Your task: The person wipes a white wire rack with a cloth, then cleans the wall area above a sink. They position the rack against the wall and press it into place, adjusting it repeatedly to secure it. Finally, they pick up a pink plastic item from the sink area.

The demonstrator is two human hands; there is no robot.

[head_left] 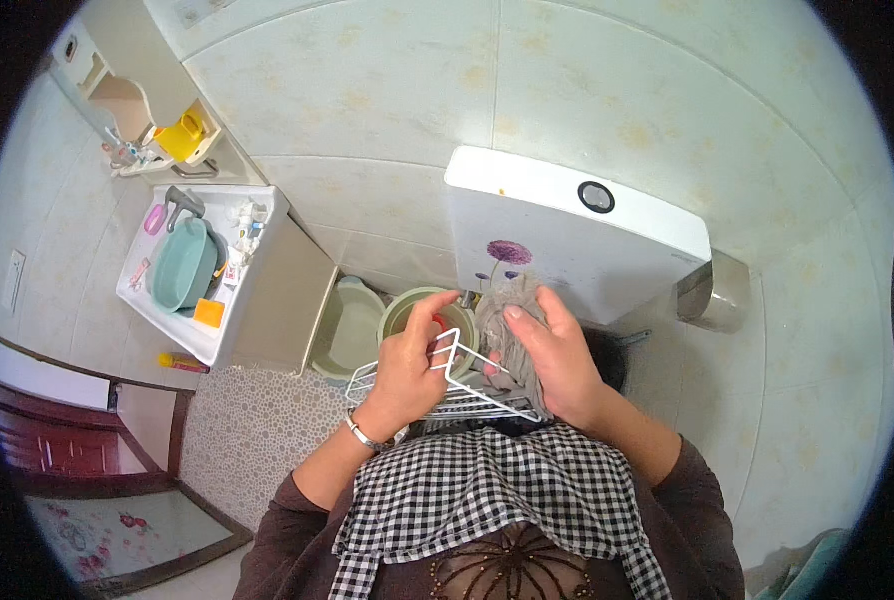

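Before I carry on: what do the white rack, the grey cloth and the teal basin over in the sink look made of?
White rack: probably coated metal wire; thin, straight rods, evenly white. Grey cloth: soft, matt fabric, bunched into folds; fibre unclear. Teal basin: likely plastic; smooth, uniformly coloured, with a moulded-looking rim.

soft, even light with curved, black-rimmed fisheye edges

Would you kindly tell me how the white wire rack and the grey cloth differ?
The white wire rack is made of thin bars with open gaps, while the grey cloth is a crumpled bunch. The rack looks stiff and angular; the cloth looks soft and folded. The left hand holds the rack, the right hand the cloth. Both are in front of the person's body.
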